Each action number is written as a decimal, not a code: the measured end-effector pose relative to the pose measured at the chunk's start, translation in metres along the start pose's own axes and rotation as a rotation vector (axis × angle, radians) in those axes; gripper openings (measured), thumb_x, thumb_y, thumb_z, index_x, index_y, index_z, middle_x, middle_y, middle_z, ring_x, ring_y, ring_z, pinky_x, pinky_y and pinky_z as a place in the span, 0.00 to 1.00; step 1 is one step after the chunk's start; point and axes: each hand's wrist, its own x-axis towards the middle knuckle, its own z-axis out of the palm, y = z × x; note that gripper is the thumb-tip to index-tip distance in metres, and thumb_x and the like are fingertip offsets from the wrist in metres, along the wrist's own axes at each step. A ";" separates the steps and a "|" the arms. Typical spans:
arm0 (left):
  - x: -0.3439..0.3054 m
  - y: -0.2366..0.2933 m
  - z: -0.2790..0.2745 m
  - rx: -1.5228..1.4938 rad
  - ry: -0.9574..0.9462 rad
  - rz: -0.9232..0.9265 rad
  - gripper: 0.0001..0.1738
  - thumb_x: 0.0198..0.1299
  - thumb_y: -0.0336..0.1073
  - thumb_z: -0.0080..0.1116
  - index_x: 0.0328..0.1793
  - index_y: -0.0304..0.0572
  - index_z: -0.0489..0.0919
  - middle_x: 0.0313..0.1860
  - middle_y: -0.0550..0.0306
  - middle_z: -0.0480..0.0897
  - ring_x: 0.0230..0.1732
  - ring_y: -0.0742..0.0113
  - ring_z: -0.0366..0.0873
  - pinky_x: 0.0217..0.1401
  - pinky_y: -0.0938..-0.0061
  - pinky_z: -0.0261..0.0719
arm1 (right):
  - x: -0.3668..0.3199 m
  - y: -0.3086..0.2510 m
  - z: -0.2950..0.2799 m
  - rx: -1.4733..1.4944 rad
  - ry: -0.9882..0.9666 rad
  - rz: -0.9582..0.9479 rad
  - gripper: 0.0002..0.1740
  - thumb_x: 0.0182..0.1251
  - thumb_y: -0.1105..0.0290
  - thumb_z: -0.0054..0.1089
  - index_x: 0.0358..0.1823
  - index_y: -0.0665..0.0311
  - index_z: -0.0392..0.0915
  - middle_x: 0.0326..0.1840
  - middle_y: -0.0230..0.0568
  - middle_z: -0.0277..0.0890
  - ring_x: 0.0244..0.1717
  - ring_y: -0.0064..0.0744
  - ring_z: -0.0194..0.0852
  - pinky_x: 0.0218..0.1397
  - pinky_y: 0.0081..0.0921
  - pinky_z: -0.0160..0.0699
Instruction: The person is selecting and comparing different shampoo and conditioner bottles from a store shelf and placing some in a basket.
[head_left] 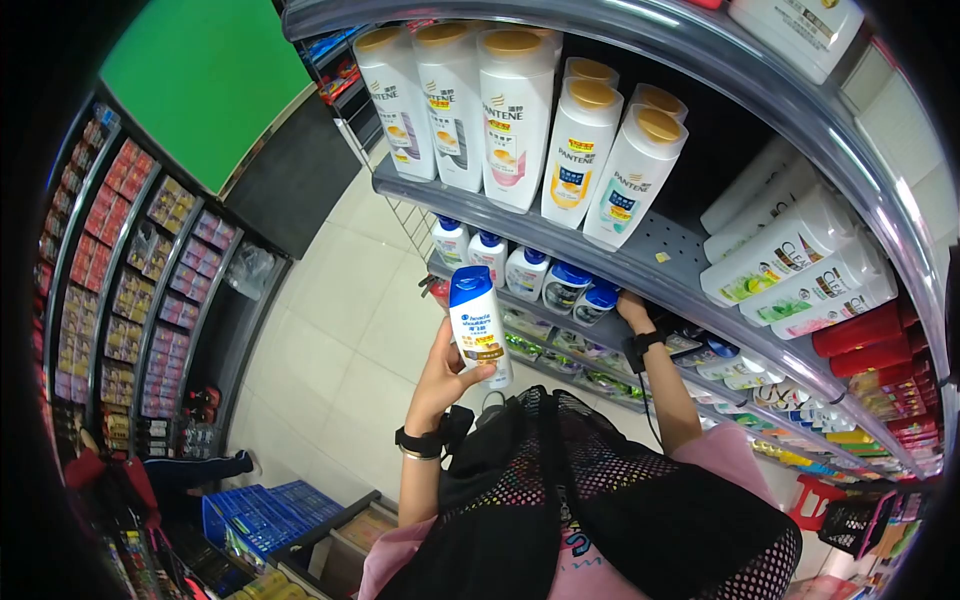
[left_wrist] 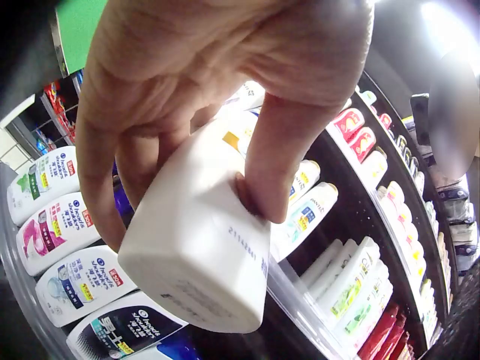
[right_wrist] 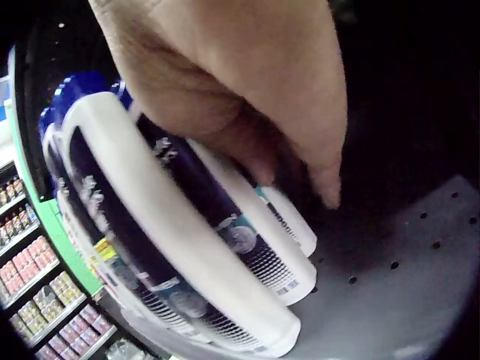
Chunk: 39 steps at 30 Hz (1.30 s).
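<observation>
My left hand grips a white shampoo bottle with a blue cap and a Head & Shoulders label, upright in front of the shelf. In the left wrist view the thumb and fingers lie on either side of the bottle, and its base faces the camera. My right hand reaches into the lower shelf, at the right end of a row of blue-capped bottles. Seen from the right wrist, that hand hangs over the dark-labelled bottles, fingertips pointing down and apart near the rearmost one.
Pantene bottles line the upper shelf, with white Clear bottles lying farther right. A shelf edge juts out above the right hand. Across the tiled aisle stand shelves of packaged goods. Blue baskets sit at lower left.
</observation>
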 end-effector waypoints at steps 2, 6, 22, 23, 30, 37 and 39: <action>0.008 -0.006 0.001 0.061 -0.024 0.021 0.46 0.46 0.19 0.66 0.70 0.44 0.54 0.57 0.55 0.76 0.58 0.64 0.74 0.60 0.68 0.72 | -0.012 0.006 -0.001 0.108 0.057 0.080 0.23 0.65 0.71 0.48 0.62 0.68 0.65 0.64 0.57 0.65 0.65 0.51 0.61 0.68 0.35 0.57; 0.025 -0.020 0.007 0.251 -0.111 0.030 0.40 0.45 0.17 0.65 0.65 0.42 0.61 0.52 0.56 0.77 0.56 0.67 0.74 0.60 0.70 0.70 | -0.093 -0.062 -0.028 0.608 0.450 0.209 0.17 0.66 0.75 0.52 0.55 0.69 0.68 0.53 0.51 0.75 0.54 0.40 0.75 0.55 0.27 0.71; 0.093 -0.100 0.094 0.497 -0.657 0.167 0.31 0.49 0.27 0.64 0.60 0.42 0.64 0.47 0.41 0.78 0.54 0.43 0.75 0.50 0.62 0.72 | -0.173 -0.134 -0.094 0.784 0.216 0.038 0.20 0.61 0.78 0.57 0.54 0.69 0.64 0.43 0.49 0.78 0.49 0.39 0.78 0.51 0.32 0.74; 0.094 -0.102 0.097 0.502 -0.658 0.159 0.31 0.49 0.27 0.64 0.60 0.41 0.64 0.47 0.40 0.78 0.54 0.43 0.75 0.49 0.62 0.72 | -0.174 -0.132 -0.093 0.771 0.245 0.062 0.20 0.62 0.79 0.55 0.55 0.69 0.63 0.42 0.50 0.78 0.49 0.41 0.78 0.50 0.32 0.74; 0.111 -0.124 0.082 0.490 -0.726 0.054 0.23 0.61 0.23 0.51 0.62 0.42 0.64 0.49 0.45 0.80 0.54 0.56 0.78 0.54 0.69 0.75 | -0.149 -0.106 -0.082 0.480 0.461 0.030 0.24 0.62 0.81 0.49 0.60 0.73 0.57 0.52 0.66 0.67 0.54 0.67 0.64 0.54 0.43 0.67; 0.103 -0.116 0.048 0.530 -0.735 -0.032 0.19 0.63 0.22 0.46 0.60 0.40 0.68 0.44 0.50 0.82 0.50 0.66 0.79 0.53 0.75 0.75 | -0.113 -0.072 -0.062 0.436 0.290 0.054 0.27 0.61 0.84 0.45 0.63 0.73 0.53 0.54 0.66 0.65 0.55 0.63 0.65 0.53 0.40 0.69; 0.099 -0.111 0.040 0.517 -0.696 -0.034 0.18 0.63 0.22 0.45 0.59 0.40 0.69 0.44 0.50 0.82 0.49 0.66 0.80 0.53 0.75 0.75 | -0.113 -0.063 -0.060 0.496 0.251 0.020 0.28 0.60 0.84 0.45 0.63 0.70 0.53 0.50 0.65 0.68 0.52 0.60 0.69 0.51 0.38 0.71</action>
